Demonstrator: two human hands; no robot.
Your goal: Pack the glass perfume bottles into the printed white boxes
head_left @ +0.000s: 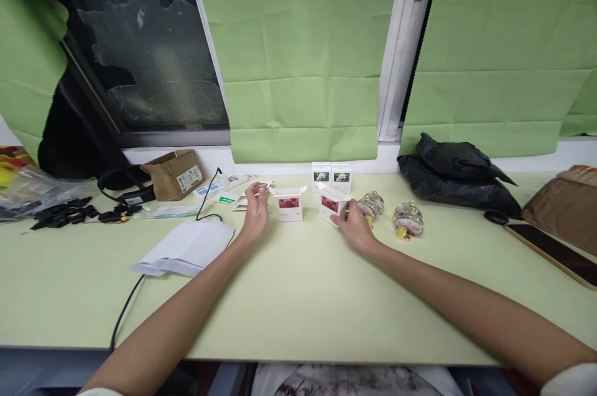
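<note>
My right hand (357,227) grips a small white box (329,207) with a red-pink flower picture, thumb on its front and fingers along its right side. The box is slightly tilted and its top flaps stand up. A similar white box (290,208) stands upright on the table to its left, flaps raised. Left of that box, my left hand (256,214) is raised with its fingers curled together; a tiny thing seems to show at the fingertips, too small to name. White cards or leaflets (240,202) lie just behind it.
Two closed white boxes (341,177) with white flower pictures stand at the back. Round clear jars with gold fittings (407,219) sit to the right. A black plastic bag (457,175), a phone (555,252), white paper (189,247), a cable and a cardboard box (173,175) lie around.
</note>
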